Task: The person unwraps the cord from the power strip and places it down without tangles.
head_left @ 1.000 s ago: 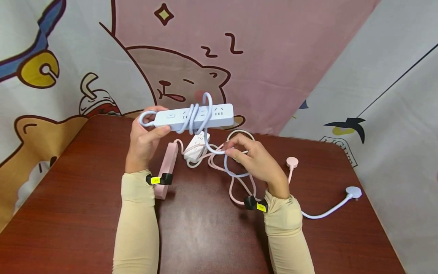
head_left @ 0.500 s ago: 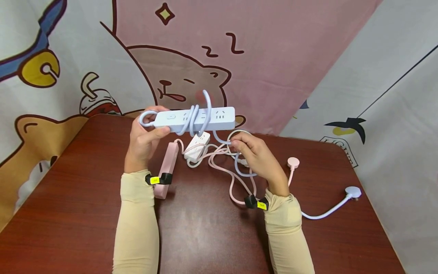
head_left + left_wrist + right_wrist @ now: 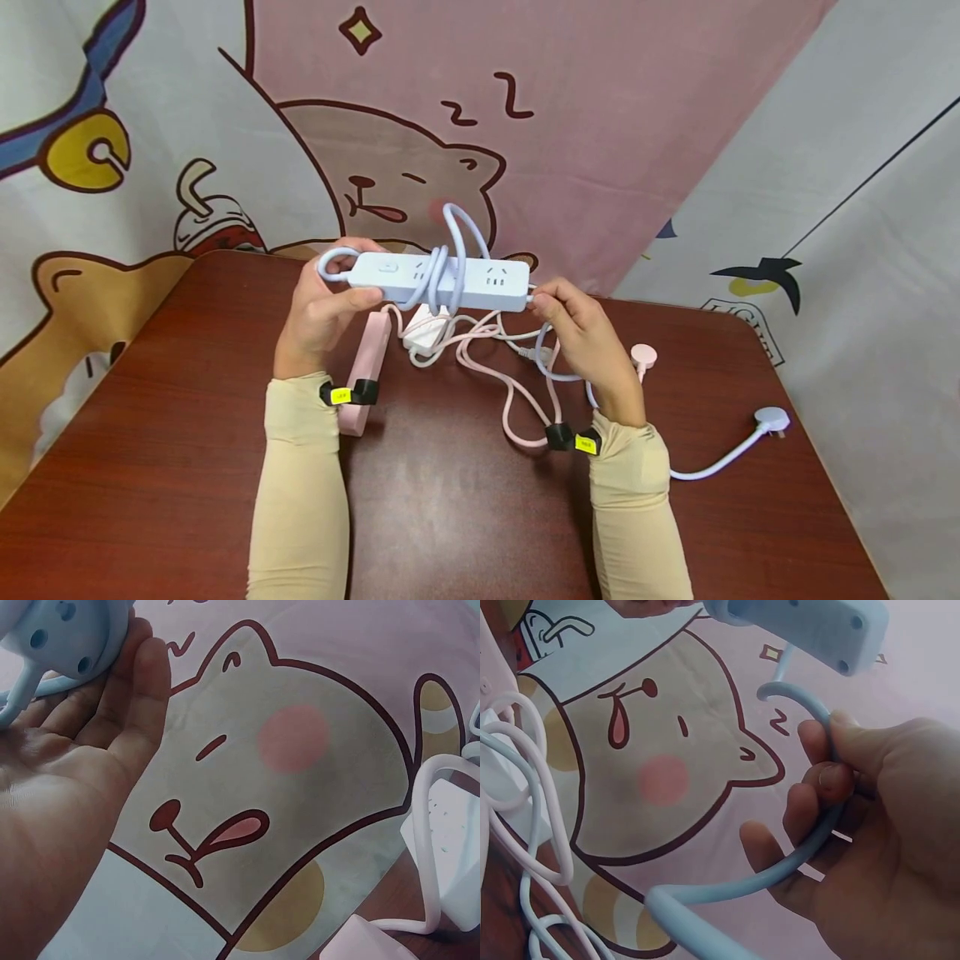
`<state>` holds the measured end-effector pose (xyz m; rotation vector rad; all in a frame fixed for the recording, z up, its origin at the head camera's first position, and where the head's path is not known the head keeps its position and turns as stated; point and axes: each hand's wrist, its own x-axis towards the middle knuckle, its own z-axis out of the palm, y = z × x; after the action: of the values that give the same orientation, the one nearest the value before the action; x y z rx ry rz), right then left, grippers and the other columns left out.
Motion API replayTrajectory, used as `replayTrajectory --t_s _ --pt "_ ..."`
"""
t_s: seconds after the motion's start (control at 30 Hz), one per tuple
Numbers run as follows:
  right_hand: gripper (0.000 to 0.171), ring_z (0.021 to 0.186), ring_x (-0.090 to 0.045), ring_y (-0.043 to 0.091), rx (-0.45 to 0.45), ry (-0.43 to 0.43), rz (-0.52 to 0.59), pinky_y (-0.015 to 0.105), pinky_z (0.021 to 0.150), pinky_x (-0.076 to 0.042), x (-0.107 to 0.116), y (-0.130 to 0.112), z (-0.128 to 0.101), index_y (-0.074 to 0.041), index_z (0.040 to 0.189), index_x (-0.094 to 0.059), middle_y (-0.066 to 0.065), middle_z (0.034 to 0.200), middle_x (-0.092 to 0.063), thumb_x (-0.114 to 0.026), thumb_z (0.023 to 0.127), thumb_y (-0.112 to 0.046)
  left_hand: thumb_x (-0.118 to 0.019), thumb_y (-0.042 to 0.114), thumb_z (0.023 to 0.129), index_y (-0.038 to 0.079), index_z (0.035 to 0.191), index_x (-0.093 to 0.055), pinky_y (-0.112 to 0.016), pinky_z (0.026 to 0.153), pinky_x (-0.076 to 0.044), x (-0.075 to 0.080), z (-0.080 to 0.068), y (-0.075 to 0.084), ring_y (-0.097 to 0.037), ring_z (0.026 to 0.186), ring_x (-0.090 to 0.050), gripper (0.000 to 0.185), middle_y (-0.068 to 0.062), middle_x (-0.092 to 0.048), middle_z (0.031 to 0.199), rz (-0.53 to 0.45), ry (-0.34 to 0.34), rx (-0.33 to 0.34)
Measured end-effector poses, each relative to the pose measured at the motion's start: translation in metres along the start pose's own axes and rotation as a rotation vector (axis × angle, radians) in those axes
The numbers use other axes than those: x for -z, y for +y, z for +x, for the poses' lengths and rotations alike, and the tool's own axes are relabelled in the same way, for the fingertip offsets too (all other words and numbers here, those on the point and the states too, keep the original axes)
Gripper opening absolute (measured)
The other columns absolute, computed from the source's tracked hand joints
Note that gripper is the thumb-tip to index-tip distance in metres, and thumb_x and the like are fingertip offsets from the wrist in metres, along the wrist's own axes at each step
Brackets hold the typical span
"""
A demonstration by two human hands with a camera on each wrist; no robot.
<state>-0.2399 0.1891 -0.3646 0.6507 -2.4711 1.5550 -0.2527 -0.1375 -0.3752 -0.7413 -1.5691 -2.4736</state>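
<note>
Strip (image 3: 438,282), gripped in the left hand (image 3: 318,312), had dipped; the right hand (image 3: 581,337), pinching its cord (image 3: 810,832), had risen to its end, tightening another wrap.

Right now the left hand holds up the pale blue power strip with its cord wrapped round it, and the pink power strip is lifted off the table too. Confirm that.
Not quite. The left hand does hold up the pale blue power strip with its cord wrapped round it, but the pink power strip is not lifted: the head view shows it lying flat on the brown wooden table, below the raised strip.
</note>
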Motion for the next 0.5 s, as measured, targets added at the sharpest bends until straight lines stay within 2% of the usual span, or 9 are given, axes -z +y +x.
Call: replayTrajectory --t_s 0.1,0.33,0.5 --pt "0.017 0.090 -0.060 0.014 -0.006 0.026 0.045 0.017 0.083 -0.047 0.0028 0.0004 -0.0003 0.008 0.101 -0.062 -0.012 0.090 -0.061 -0.052 0.105 -0.005 -0.060 -0.016 0.080 0.001 0.113 -0.066 -0.022 0.072 -0.056 -0.0011 -0.0002 0.0000 -0.012 0.084 -0.066 0.038 -0.003 -0.072 0.095 0.005 -0.017 0.017" --pt "0.017 0.086 -0.057 0.007 0.012 0.090 0.079 0.018 0.080 -0.047 0.0083 0.0024 -0.0013 0.009 0.099 -0.061 -0.008 0.087 -0.060 -0.051 0.105 -0.004 -0.056 -0.017 0.080 0.002 0.115 -0.067 -0.022 0.074 -0.055 -0.0015 -0.0009 0.0013 -0.012 0.086 -0.066 0.041 -0.003 -0.071 0.099 0.043 -0.054 0.052" --pt "0.018 0.083 -0.053 0.005 0.023 0.127 0.076 0.018 0.078 -0.044 0.0099 0.0040 -0.0010 0.007 0.096 -0.061 -0.012 0.084 -0.055 -0.051 0.105 -0.005 -0.055 -0.017 0.080 0.004 0.115 -0.066 -0.022 0.074 -0.055 -0.0014 -0.0009 0.0011 -0.013 0.087 -0.065 0.042 -0.003 -0.070 0.100 0.081 -0.082 0.083"
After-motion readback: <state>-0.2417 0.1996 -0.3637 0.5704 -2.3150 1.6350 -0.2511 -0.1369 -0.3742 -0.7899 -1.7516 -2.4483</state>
